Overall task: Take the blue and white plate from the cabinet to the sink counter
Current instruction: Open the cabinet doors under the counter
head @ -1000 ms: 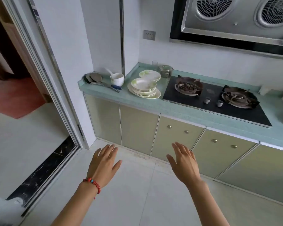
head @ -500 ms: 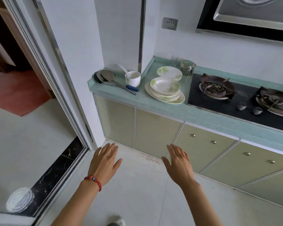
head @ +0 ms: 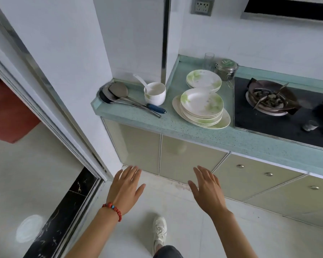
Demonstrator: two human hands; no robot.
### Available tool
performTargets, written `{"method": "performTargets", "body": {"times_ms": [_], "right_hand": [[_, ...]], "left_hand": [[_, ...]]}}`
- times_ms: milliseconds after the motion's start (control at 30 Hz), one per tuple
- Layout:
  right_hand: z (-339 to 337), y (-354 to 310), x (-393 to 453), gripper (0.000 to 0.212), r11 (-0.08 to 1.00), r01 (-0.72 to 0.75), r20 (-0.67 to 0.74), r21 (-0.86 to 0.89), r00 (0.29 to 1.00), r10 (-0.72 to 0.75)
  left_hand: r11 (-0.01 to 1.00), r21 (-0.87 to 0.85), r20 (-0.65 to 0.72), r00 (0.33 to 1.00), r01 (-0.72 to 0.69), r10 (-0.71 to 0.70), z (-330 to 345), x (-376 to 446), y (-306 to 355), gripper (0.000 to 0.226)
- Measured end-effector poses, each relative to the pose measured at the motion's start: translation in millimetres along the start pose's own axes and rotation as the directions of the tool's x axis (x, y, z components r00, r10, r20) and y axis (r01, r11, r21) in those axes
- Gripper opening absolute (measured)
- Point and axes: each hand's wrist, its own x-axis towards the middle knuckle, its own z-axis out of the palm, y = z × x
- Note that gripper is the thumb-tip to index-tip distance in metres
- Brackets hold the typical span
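My left hand [head: 125,189] and my right hand [head: 207,189] are held out flat, palms down, fingers apart, holding nothing. They hover over the floor in front of the shut lower cabinet doors [head: 179,157] under the green counter [head: 177,127]. The left wrist wears a red bead bracelet. No blue and white plate shows in this view. No sink shows either.
On the counter stand two stacks of white and green plates [head: 201,105], a white bowl with a spoon [head: 155,93], metal ladles [head: 117,94], a glass and a steel tin [head: 227,68]. A gas hob [head: 268,101] lies at the right. A sliding door track [head: 69,194] borders the left. My white shoe [head: 159,229] is below.
The view has moved closer to the counter's left end and tilted down. Both hands stay flat and empty, and a shoe has come into view.
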Motion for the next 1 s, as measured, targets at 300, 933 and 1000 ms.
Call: {"method": "performTargets", "body": {"times_ms": [300, 933, 1000], "right_hand": [[29, -1, 93, 0.047, 0.998, -0.063, 0.033, 0.031, 0.997, 0.062], [164, -39, 258, 0.019, -0.352, -0.197, 0.389, 0.915, 0.664, 0.639], [167, -37, 270, 0.023, -0.452, -0.107, 0.388, 0.886, 0.706, 0.592]], "left_hand": [[0.995, 0.016, 0.042, 0.994, -0.102, 0.101, 6, 110, -21, 0.063], [0.01, -0.939, 0.335, 0.92, 0.344, -0.202, 116, 290, -55, 0.021], [-0.219, -0.911, 0.39, 0.903, 0.35, -0.178, 115, 304, -52, 0.018]]}}
